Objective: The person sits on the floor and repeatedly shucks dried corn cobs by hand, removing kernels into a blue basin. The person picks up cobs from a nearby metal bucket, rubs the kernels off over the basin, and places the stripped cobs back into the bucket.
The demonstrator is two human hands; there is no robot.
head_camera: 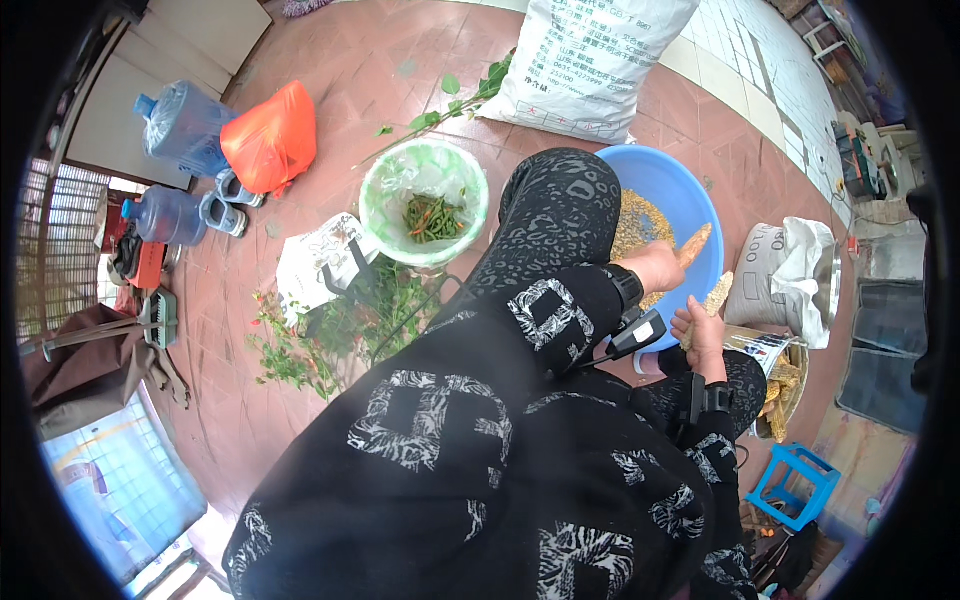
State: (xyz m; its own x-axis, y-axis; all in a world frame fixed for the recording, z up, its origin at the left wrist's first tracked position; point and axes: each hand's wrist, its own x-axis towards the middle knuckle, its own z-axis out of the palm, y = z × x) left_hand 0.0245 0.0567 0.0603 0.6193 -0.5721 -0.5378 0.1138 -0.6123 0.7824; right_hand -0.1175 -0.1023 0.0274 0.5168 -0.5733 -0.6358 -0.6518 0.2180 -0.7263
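Note:
My left hand [654, 267] is over a blue plastic basin [709, 187], closed around an orange-brown corn cob [694, 246] whose tip points towards the basin's far right side. Loose yellow corn kernels [643, 219] cover part of the basin floor. At the near right rim, my right hand [701, 336] grips a paler corn cob [718, 294], held upright with its tip beside the rim. The two cobs are apart. My left knee hides the left part of the basin. Each wrist wears a black strap with a small device.
A container of corn cobs [781, 386] stands by my right knee, with a white woven sack [757, 277] beyond. A large printed sack [592, 75] lies ahead. Left are a lined bucket of green peppers [480, 214], cut pepper plants [390, 315] and an orange bag [277, 139]. A blue stool [799, 480] stands right.

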